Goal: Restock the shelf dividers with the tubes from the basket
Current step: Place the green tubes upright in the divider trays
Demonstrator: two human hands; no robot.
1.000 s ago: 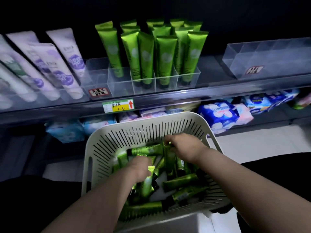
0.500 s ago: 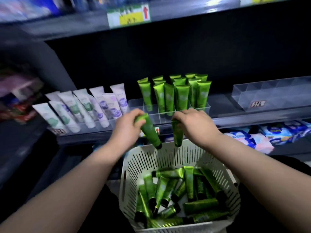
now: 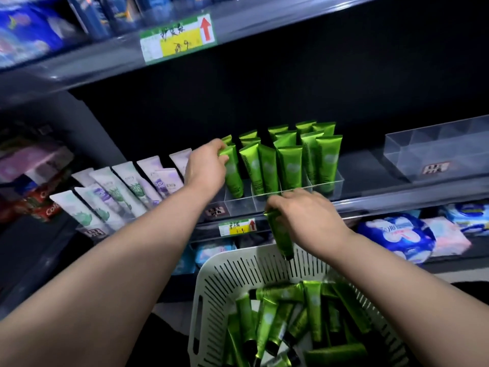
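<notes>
A white slotted basket (image 3: 225, 282) sits low in front of me with several green tubes (image 3: 312, 313) lying loose in it. On the middle shelf a clear divider tray (image 3: 264, 201) holds several upright green tubes (image 3: 288, 168). My left hand (image 3: 206, 165) grips a green tube (image 3: 234, 176) by its top; the tube stands cap down in the tray's left compartment. My right hand (image 3: 304, 218) holds another green tube (image 3: 281, 237) cap down, just in front of the tray and above the basket's far rim.
White and purple tubes (image 3: 124, 192) lean in a tray to the left. An empty clear divider tray (image 3: 436, 157) stands at the right. Yellow price labels (image 3: 235, 226) mark the shelf edges. Soft packs (image 3: 397, 237) fill the shelf below, and a shelf overhangs above.
Both hands lifted a green tube each from the basket up to the shelf. The left one has reached the tray's left compartment; the right one stays in front of the tray.
</notes>
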